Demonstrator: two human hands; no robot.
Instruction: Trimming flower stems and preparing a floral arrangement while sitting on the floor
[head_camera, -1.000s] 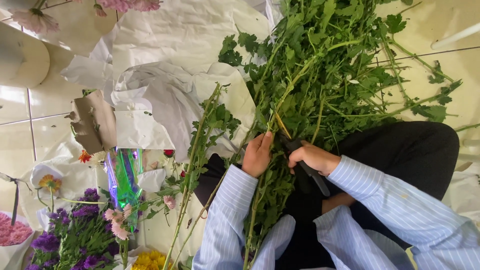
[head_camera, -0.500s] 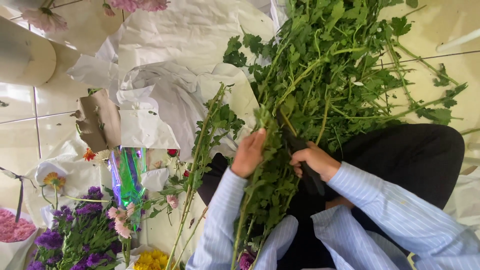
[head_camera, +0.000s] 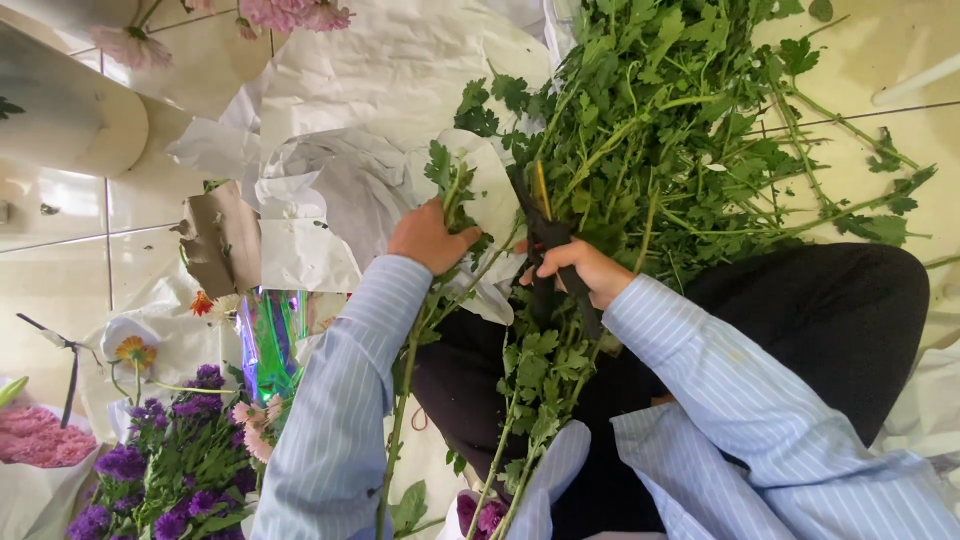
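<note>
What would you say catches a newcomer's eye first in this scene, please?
The big heap of leafy green stems fills the upper right, spilling over white wrapping paper. At the centre, the left hand grips a leafy stem, while the right hand holds dark-handled shears against the greenery. In the lower left corner stand purple flowers beside a pink bunch.

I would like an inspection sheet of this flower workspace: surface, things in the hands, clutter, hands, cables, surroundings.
Surface: pale tiled floor, partly covered by white paper.
Things in hand: leafy green stems; dark cutters.
Clutter: crumpled paper, cardboard scrap, clear plastic wrap.
Hands: left hand grips a stem; right hand holds the cutters.
Cables: nothing seen.
Surroundings: purple flowers, pink flowers, white cylinder.
</note>
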